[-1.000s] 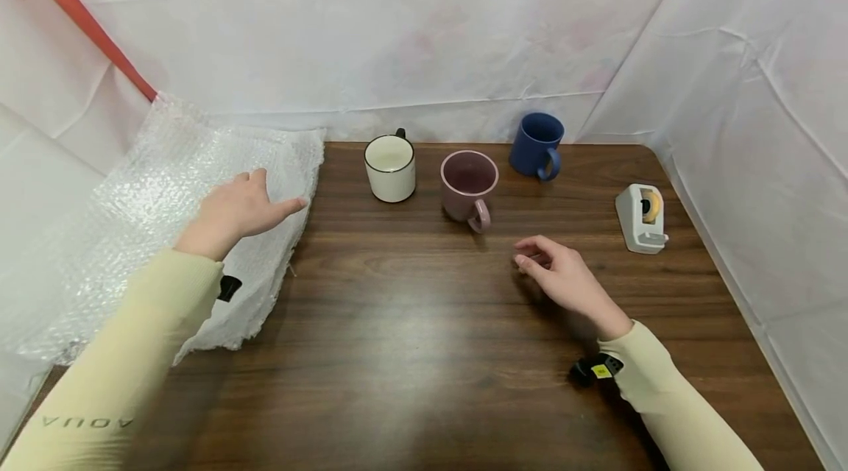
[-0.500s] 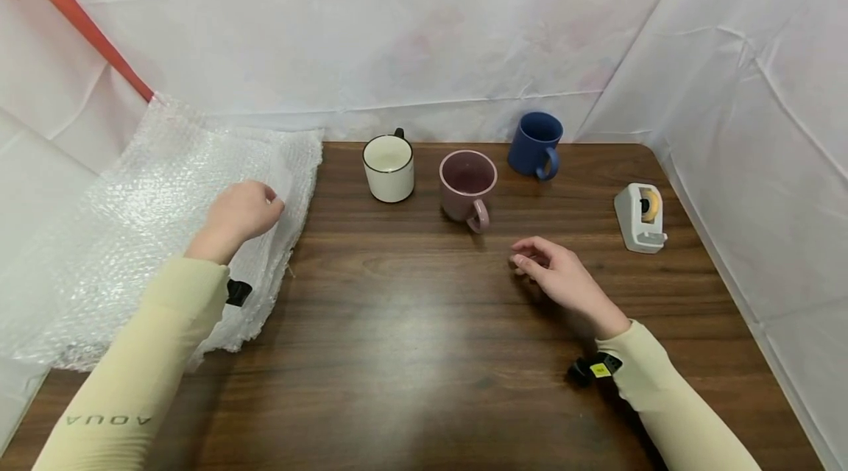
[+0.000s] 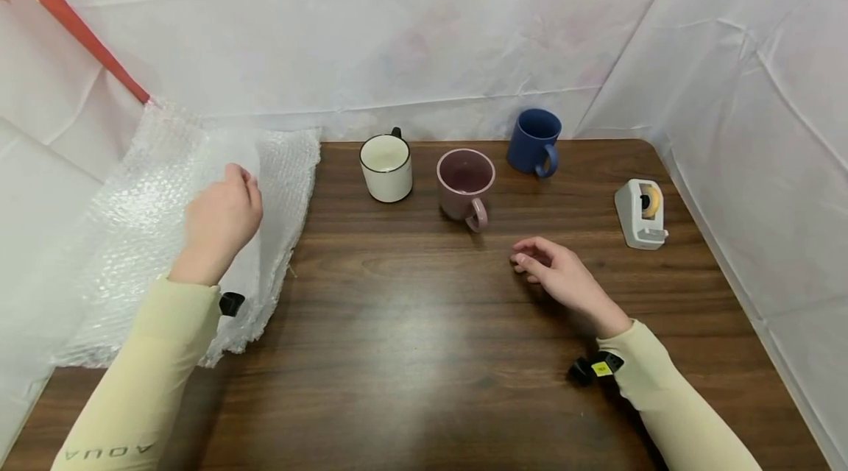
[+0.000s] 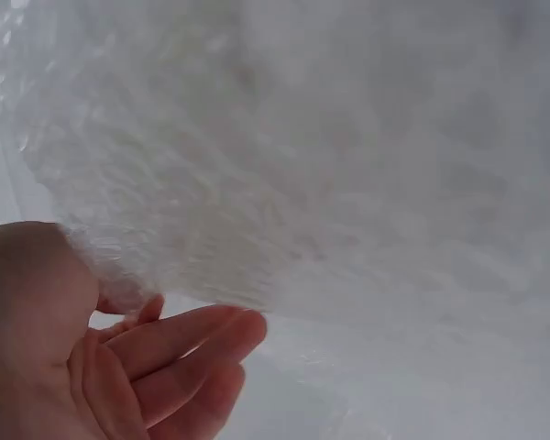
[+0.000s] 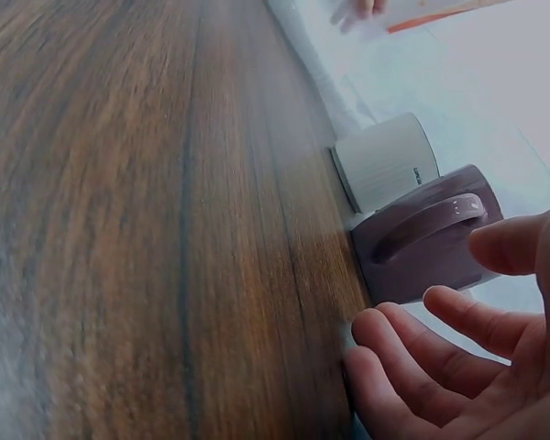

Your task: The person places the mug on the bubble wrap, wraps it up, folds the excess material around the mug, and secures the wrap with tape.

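At the left of the table lies a stack of bubble wrap [image 3: 285, 184]. My left hand [image 3: 221, 221] pinches the edge of its upper sheet, which rises in a fold beside the fingers. In the left wrist view the raised bubble wrap [image 4: 284, 183] fills most of the picture above the hand. My right hand [image 3: 559, 272] holds nothing, its fingers loosely bent low over the wood. Nearest to it stands a mauve mug [image 3: 464, 188], handle toward me; in the right wrist view the mug [image 5: 431, 238] appears just past the fingertips.
A white mug [image 3: 387, 173] with a black rim stands left of the mauve one. Behind to the right is a blue mug [image 3: 532, 143]. A white tape dispenser [image 3: 641, 215] sits near the right edge of the brown table [image 3: 397, 353]. White cloth [image 3: 411, 37] hangs around the back.
My left hand went from spread fingers to a pinch on the bubble wrap, then drew back left, lifting the sheet's edge. My right hand has stayed put.
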`<state>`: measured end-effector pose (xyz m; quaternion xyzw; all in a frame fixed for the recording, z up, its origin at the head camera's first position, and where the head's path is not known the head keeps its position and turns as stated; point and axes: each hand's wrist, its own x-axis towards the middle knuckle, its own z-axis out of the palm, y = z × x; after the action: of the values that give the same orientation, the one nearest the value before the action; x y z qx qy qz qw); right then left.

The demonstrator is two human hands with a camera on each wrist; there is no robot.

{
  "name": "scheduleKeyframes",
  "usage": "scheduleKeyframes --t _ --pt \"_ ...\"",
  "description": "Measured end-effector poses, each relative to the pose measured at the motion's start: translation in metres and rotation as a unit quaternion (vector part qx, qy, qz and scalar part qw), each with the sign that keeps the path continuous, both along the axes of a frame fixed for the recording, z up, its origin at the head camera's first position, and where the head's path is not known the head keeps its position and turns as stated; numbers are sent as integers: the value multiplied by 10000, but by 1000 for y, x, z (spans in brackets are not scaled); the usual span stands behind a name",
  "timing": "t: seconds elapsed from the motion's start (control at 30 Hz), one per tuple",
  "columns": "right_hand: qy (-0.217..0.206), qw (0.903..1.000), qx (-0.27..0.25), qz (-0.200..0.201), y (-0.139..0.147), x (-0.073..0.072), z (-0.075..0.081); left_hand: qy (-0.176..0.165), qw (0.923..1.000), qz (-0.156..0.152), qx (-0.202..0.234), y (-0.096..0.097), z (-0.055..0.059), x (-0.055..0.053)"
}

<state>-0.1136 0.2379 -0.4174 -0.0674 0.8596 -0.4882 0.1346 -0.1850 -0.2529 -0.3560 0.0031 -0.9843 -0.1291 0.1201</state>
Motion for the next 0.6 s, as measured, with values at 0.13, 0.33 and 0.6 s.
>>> scheduleKeyframes --t 0.13,0.33,0.6 --pt "-151 9997 -215 -21 1 0 0 1202 9926 41 -168 5 7 11" --pt "-289 9986 -452 17 2 -1 2 2765 9559 -595 -789 19 18 21" --pt "-430 9984 -348 71 6 -5 7 3597 8993 -2238 -1086 56 33 37"
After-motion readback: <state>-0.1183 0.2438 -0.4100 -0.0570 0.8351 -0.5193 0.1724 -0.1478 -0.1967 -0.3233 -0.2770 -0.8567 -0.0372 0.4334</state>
